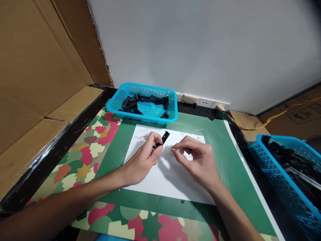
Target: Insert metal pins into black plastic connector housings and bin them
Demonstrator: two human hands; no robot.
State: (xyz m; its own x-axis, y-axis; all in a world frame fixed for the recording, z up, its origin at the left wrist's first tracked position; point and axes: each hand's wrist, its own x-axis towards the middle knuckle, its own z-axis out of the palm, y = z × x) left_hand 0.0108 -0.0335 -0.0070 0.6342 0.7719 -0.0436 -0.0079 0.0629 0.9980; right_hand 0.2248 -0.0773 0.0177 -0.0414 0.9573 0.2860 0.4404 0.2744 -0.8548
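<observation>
My left hand (147,152) is closed around a narrow black plastic part (165,136), which slants up and away between thumb and fingers. Just to its right, my right hand (198,159) pinches a small thin metal piece (177,149) between thumb and forefinger; its exact shape is too small to make out. Both hands are above a white sheet (152,182). Behind my left hand lies a pile of tiny wire-like metal pieces (143,138). More small wire pieces (182,133) are scattered near the sheet's far edge and partly behind my right hand.
A blue plastic basket (142,117) with several black parts stands at the back. Another blue basket (281,167) of black parts is at the right. The sheet lies on a green patterned mat (230,167). Cardboard (45,67) borders the left; sockets (205,103) and yellow cables (253,128) are by the wall.
</observation>
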